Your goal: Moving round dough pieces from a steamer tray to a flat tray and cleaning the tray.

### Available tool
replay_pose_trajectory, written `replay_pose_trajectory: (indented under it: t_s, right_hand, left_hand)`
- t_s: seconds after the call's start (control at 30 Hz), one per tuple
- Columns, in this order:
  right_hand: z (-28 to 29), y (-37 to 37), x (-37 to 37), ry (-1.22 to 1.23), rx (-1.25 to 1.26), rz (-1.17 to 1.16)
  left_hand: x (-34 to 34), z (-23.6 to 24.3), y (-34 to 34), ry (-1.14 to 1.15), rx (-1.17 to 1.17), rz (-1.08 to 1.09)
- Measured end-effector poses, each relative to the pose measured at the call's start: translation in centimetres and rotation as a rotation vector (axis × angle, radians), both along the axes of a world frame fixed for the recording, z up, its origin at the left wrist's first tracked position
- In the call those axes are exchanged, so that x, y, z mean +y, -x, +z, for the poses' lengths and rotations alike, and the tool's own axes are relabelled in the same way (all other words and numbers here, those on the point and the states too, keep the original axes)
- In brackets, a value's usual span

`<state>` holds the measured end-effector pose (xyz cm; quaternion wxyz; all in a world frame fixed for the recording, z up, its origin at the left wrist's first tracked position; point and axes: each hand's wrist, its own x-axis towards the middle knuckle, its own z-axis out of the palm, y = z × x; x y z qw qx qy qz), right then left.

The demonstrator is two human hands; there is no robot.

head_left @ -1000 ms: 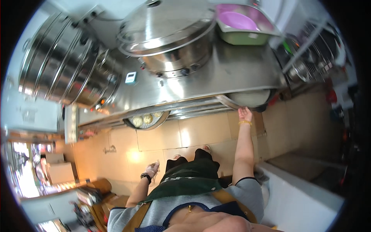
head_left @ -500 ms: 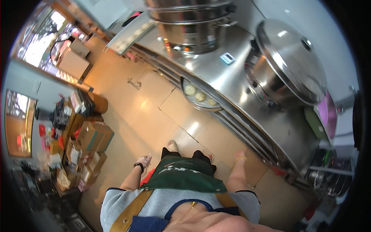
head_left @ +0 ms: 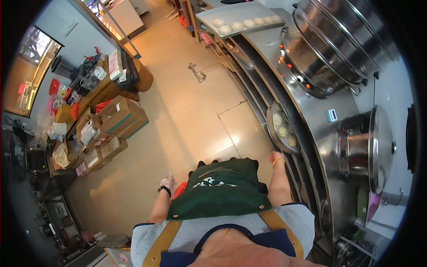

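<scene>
My left hand (head_left: 168,182), in a clear glove with a black band at the wrist, hangs open left of my green apron (head_left: 213,196). A red object (head_left: 179,189) lies partly hidden beside it. My right hand (head_left: 275,158), with a yellow bracelet, is loosely closed with nothing seen in it, just below a round pan (head_left: 270,127) of pale buns (head_left: 282,131) on the counter's lower rails. Above, a steel counter (head_left: 324,100) holds a stacked steamer (head_left: 331,40), a lidded pot (head_left: 356,151), a small white timer (head_left: 332,115) and a tray (head_left: 207,15) with several buns.
Cardboard boxes (head_left: 126,118) and a cluttered wooden table (head_left: 93,95) line the left wall. A tiled floor (head_left: 187,120) runs ahead to a doorway. At the lower right stand a sink (head_left: 389,200) and a rack of utensils (head_left: 349,247); dark equipment (head_left: 58,209) is at the lower left.
My view has turned left toward the doorway. My right hand has let go of the pan rim it touched on the right and now hangs lower, beside the bun pan.
</scene>
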<state>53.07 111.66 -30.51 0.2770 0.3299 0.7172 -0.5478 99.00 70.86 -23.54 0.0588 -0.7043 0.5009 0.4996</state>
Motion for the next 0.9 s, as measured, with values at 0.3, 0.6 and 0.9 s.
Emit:
replay_pose_trajectory:
  t_s: [0.3, 0.6, 0.9]
  right_hand:
    - [1.3, 9.3, -19.0, -0.028, 0.007, 0.409]
    - [-3.7, 23.4, -39.8, -0.325, 0.200, 0.649]
    - [-2.7, 38.3, -55.5, -0.594, 0.263, 0.724]
  left_hand:
    - [-3.5, -2.9, -0.2, -0.199, 0.059, -0.087]
    - [-16.0, -3.1, 6.8, -0.062, 0.077, -0.468]
    - [-33.7, 3.0, 19.9, -0.046, 0.076, 0.016]
